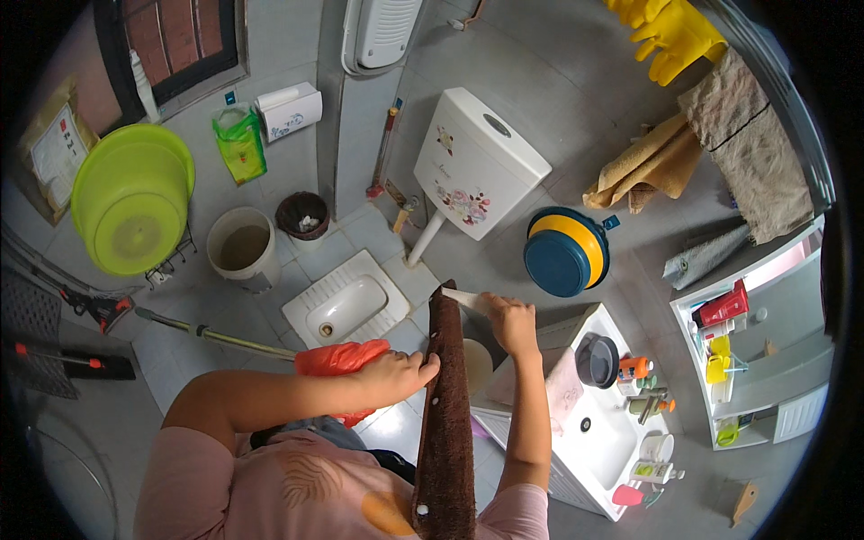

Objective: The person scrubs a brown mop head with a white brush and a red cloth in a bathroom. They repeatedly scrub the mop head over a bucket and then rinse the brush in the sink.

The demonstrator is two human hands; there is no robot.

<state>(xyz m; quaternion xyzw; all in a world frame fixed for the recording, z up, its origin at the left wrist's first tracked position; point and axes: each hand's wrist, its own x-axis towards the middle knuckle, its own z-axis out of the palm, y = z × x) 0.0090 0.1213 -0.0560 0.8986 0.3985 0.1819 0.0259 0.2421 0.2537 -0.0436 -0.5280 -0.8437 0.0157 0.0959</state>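
Observation:
A long, dark brown, fuzzy strip (447,405) with several small white spots runs from the lower edge up to the middle. My left hand (396,376) grips its left edge, thumb pressed against it. In my right hand (510,324) is a flat white strip (463,299), closed between the fingers, with its tip touching the strip's far end. Its exact kind I cannot make out. A crumpled red plastic bag (340,358) lies under my left forearm. From it a thin pole (216,337) extends left; whether the pole joins the brown strip is hidden.
Ahead are a squat toilet (351,306) and white cistern (477,166). On the left are a green basin (135,198), white bucket (256,270) and dark bin (297,205). A sink (612,459) with bottles stands right; blue basins (553,261) and towels (661,166) hang beyond it.

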